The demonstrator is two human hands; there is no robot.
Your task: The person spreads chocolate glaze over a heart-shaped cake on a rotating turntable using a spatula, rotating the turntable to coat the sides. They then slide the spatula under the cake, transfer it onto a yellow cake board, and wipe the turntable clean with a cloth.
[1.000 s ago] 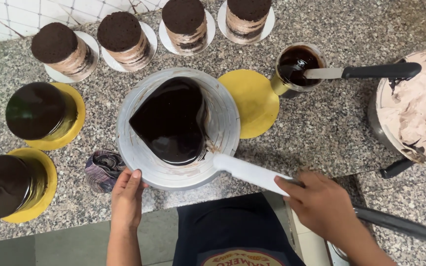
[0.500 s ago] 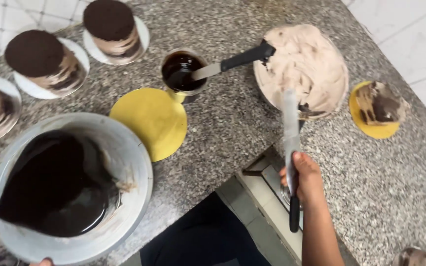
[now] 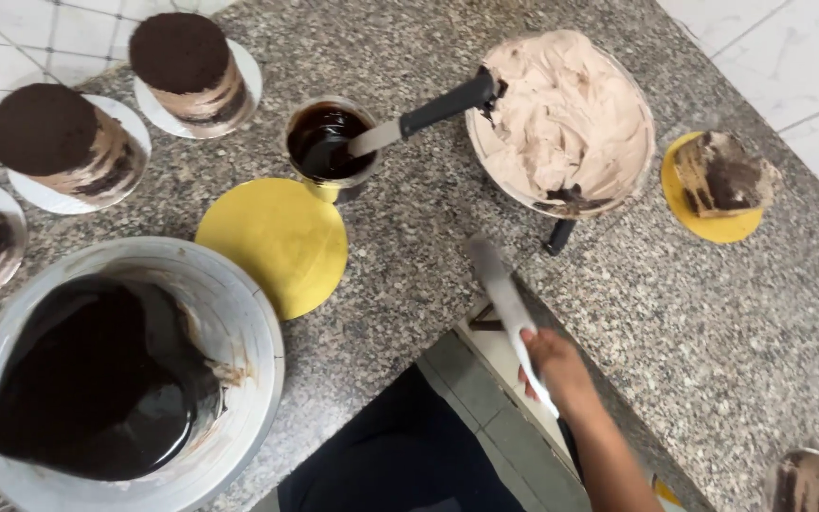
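Now the right hand [image 3: 552, 365] is closed around the handle of a white spatula [image 3: 509, 303], blade pointing away from it toward the frosting bowl [image 3: 566, 114]. Half a second ago the blade rested in that bowl; it has since drawn back over the counter [image 3: 713, 322]. The left hand is out of view. Far left of the hand sits the glazed heart cake [image 3: 97, 379].
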